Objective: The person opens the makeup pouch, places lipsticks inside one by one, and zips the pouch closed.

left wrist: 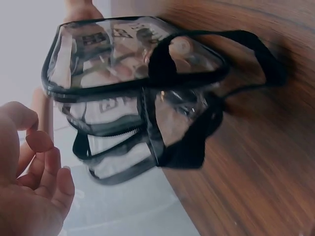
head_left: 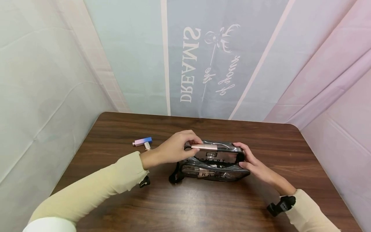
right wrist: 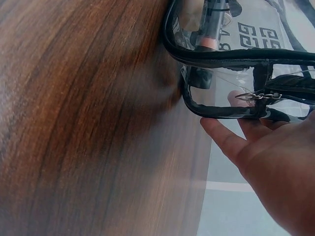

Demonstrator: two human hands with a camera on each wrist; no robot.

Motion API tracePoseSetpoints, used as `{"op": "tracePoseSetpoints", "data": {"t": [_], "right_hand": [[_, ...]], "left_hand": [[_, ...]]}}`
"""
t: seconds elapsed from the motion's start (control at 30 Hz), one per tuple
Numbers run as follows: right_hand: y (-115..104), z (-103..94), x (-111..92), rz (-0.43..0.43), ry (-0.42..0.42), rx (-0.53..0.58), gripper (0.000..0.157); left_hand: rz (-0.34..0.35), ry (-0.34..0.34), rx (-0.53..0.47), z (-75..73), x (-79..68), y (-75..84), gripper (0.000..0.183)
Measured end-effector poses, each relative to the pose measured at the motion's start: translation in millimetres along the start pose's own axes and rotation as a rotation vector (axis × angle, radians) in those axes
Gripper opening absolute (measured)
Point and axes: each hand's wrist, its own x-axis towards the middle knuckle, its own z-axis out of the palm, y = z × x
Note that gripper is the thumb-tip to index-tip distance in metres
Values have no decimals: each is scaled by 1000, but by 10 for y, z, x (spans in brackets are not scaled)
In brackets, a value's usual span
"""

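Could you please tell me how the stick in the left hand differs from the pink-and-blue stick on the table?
The held stick is pale rose-gold, while the pink-and-blue stick runs from pink to blue. The held stick is pinched by the left hand at the clear bag, while the pink-and-blue stick lies untouched on the table. Both are slim and elongated.

Pouch (head_left: 215,176) on table (head_left: 185,206), box (head_left: 208,147) apparently at its mouth, two small cosmetics (head_left: 139,142) to its left.
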Motion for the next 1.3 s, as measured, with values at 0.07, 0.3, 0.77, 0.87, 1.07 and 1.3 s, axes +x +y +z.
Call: {"op": "tracePoseSetpoints", "data": {"t": [0.07, 0.3, 0.77, 0.87, 1.07, 1.3], "right_hand": [[2, 0, -2, 3, -1, 5, 62], [16, 8, -2, 6, 10, -18, 63], [-21, 11, 24, -6, 19, -58, 64], [-13, 16, 22, -7, 18, -66, 64], [5, 14, 13, -30, 11, -48, 64], [-9, 8, 11, -15, 8, -26, 64]], "left_hand": [[-5, -1, 11, 42, 26, 23, 20], [21, 18, 109, 205, 71, 44, 20], [22, 79, 116, 363, 73, -9, 18], [30, 81, 115, 369, 73, -12, 17], [49, 89, 119, 380, 80, -12, 17], [30, 88, 109, 379, 74, -3, 22]]}}
